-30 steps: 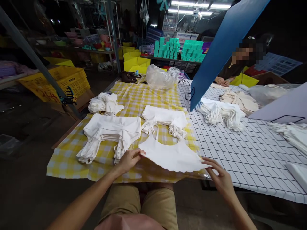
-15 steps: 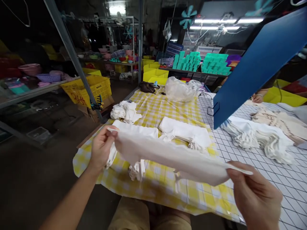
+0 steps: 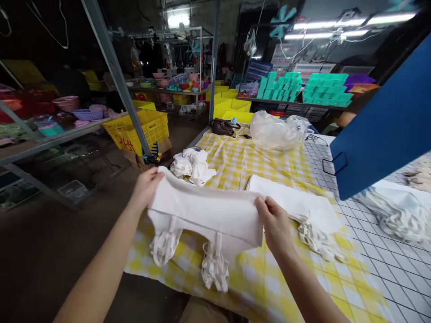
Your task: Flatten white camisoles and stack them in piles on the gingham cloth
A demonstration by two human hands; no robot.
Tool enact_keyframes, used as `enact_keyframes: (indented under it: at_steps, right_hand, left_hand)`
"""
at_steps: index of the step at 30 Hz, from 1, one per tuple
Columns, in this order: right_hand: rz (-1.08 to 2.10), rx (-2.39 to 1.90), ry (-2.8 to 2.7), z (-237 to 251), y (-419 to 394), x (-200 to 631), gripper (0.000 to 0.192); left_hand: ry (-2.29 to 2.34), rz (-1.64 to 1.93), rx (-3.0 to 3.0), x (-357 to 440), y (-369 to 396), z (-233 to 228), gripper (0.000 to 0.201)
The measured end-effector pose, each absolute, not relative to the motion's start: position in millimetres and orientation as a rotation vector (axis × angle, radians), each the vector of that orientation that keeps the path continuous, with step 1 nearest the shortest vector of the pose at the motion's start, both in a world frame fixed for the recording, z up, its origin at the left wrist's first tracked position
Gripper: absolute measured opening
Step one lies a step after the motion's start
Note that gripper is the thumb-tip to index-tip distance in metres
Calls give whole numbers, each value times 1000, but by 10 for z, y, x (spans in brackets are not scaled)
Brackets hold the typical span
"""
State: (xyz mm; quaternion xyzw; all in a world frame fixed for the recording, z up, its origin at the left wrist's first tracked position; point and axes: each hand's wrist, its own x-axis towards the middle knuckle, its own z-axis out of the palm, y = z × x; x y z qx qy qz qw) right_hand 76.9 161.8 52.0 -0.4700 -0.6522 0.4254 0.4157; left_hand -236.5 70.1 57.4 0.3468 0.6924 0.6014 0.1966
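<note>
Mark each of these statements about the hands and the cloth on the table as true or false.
1. Both hands grip the white cloth piece. True: left hand at one end, right hand at the other.
2. The cloth under the pieces is red checked. False: the tablecloth is yellow checked.
3. A clear plastic bag lies at the far end. True.
4. The blue board lies flat under the hands. False: it stands tilted at the right.

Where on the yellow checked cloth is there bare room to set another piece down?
Bare cloth lies between the crumpled white heap and the clear plastic bag, and along the near edge right of the dangling straps. It is crowded where the left hand and right hand hold the white piece, and at the folded stack.
</note>
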Motion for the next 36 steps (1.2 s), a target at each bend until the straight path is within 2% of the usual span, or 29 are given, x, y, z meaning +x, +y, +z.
enact_keyframes:
  at_steps: [3,6,11,17,26,32,36]
  right_hand:
    - [982,-1424,-1748,40,2035,509,28]
    - [850,-1587,-1874,-281,2265,376,23]
    - [577,-1775,-2098,-306,2305,339,26]
    - [370,-1992,-2196,-276,2264,317,29]
    - [146,-1972,-2323,-368,2210,330,32]
    - [66,-1571,-2259,-417,2179,523,30]
    - [34,-1411,-2088,-442,2244,931,30]
  left_hand:
    - [2338,1223,1105,-2472,1136,169,16]
    - [2567,808,1218,-2460,1350,-108,21]
    - [2704,469,1371,-2394,1357,-192,29]
    - [2776,387,1316,-2366,1324,-166,30]
    - [2952,116,1547,-2279,1344,-233,30]
    - [3072,173,1728,-2202,1322,-152,39]
    - [2907,351,2015,-2048,1259,28,37]
